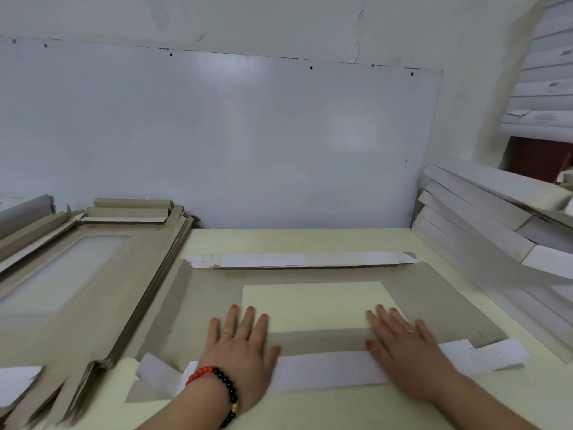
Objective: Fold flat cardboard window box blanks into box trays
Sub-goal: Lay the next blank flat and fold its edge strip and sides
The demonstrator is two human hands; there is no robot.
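Cardboard this thin feels light and springy, stiff only along the scored creases. The window box blank [310, 305] lies flat on the counter [294, 240] at lower centre. My left hand [238, 339] and right hand [400, 339] press its near flap [322, 367] down, fingers straight, gripping nothing. I judge the flap edges the best hold; the window rim would likely buckle.

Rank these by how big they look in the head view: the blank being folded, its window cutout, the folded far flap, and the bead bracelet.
1. Blank being folded
2. Window cutout
3. Folded far flap, though it lies farther from the camera, so this is unsure against the cutout
4. Bead bracelet
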